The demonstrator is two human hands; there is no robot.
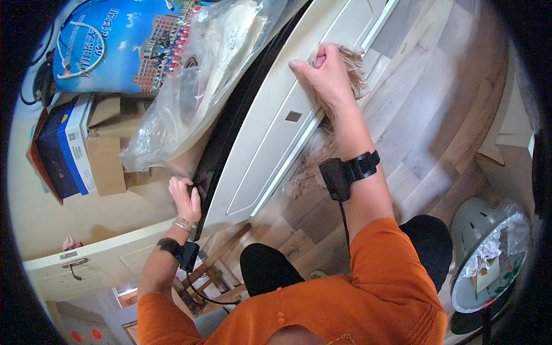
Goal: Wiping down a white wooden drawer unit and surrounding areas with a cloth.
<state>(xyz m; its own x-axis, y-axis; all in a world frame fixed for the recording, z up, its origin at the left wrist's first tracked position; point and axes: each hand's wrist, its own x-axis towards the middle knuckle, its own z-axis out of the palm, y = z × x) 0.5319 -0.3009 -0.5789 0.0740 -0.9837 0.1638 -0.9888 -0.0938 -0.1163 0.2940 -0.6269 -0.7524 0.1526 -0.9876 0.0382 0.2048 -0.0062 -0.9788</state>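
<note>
My right hand is at the front of a white cabinet, its fingers curled around a crumpled beige cloth. Part of the cloth hangs past the far side of the wrist. A small square recessed pull sits in the panel just below that hand. My left hand is at the near corner of the cabinet's dark top, with bent fingers gripping its edge. Just above the left hand, a clear plastic bag with pale contents lies along the top.
Behind the bag are a blue printed picture panel with a white cable, a cardboard box and a dark blue box. A lined waste bin holding paper stands at right. A white door and wooden chair are at lower left.
</note>
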